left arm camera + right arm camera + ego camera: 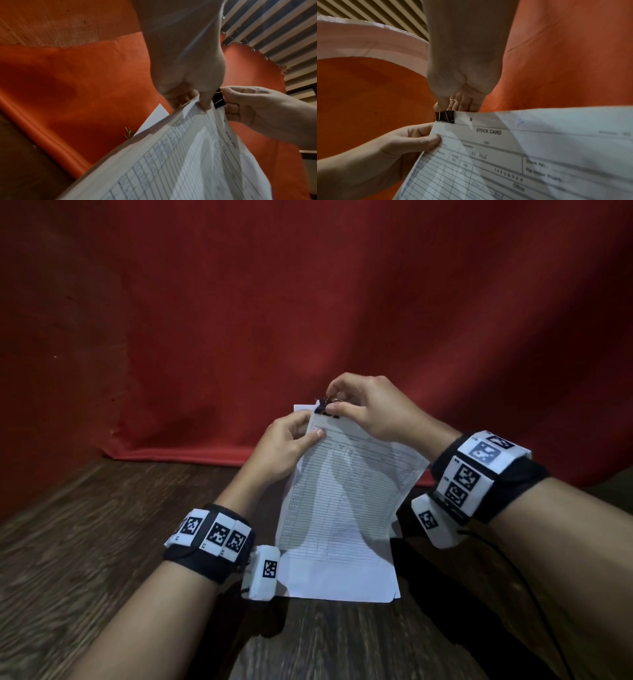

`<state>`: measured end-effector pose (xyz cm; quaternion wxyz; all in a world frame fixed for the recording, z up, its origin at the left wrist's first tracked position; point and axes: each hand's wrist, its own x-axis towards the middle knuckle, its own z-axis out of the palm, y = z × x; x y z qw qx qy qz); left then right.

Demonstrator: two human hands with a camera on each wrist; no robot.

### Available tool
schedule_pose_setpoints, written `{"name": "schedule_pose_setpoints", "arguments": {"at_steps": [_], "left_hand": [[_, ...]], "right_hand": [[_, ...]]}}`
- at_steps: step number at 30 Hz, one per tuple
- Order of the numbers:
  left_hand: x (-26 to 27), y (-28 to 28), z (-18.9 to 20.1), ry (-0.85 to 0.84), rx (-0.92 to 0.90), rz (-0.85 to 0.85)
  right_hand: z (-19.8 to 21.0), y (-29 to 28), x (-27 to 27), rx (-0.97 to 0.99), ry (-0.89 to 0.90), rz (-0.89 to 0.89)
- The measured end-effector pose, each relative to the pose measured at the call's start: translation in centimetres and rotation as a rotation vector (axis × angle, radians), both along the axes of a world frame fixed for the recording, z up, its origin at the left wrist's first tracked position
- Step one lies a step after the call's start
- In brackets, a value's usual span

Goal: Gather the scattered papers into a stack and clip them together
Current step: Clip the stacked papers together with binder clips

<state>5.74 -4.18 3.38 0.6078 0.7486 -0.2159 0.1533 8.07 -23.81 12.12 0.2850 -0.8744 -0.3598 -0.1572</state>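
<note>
A stack of white printed forms (pixel 342 491) is lifted at its far end, its near edge resting on the wooden table (pixel 85 542). My left hand (pixel 291 440) pinches the stack's top left corner, thumb on the top sheet (pixel 426 140). A black binder clip (pixel 323 409) sits on the top edge of the papers (pixel 522 155). My right hand (pixel 363 405) pinches the clip's wire handles (pixel 452 104). In the left wrist view the clip (pixel 218 100) shows between both hands, above the papers (pixel 180 155).
A red cloth (pixel 308 302) hangs behind and drapes onto the table's far side. Another white sheet's corner (pixel 154 117) shows behind the stack. A dark cable (pixel 534 594) trails from the right wristband.
</note>
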Motion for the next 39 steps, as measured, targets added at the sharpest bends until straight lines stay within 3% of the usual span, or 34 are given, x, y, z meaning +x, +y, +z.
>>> {"name": "schedule_pose_setpoints", "arguments": {"at_steps": [5, 9, 12, 14, 20, 24, 29, 33, 39], "left_hand": [[0.6, -0.4, -1.7, -0.006, 0.024, 0.121], [1.5, -0.2, -3.7, 0.023, 0.024, 0.222], [2.2, 0.2, -5.0, 0.093, -0.062, 0.286], [2.6, 0.5, -5.7, 0.179, -0.137, 0.332], [4.0, 1.9, -6.7, 0.377, -0.298, 0.334], [4.8, 2.4, -7.5, 0.387, -0.291, 0.302], [5.3, 2.8, -8.6, 0.357, -0.304, 0.280], [5.6, 3.2, -8.7, 0.354, -0.296, 0.254], [5.5, 3.6, -8.2, 0.331, -0.313, 0.198]], "right_hand": [[-0.7, -0.2, 0.2, 0.036, -0.042, -0.021], [0.2, -1.1, 1.9, 0.326, -0.030, -0.045], [-0.6, -3.0, 4.4, 0.320, 0.013, -0.230], [-2.5, -4.8, 6.1, 0.314, 0.131, -0.372], [-9.1, -8.6, 7.9, 0.630, 0.737, -0.514], [-12.9, -9.1, 9.1, 0.582, 0.894, -0.573], [-16.9, -8.6, 12.0, 0.455, 0.850, -0.632], [-19.3, -8.1, 14.4, 0.348, 0.819, -0.553], [-20.6, -7.3, 16.0, 0.426, 0.628, -0.459]]}}
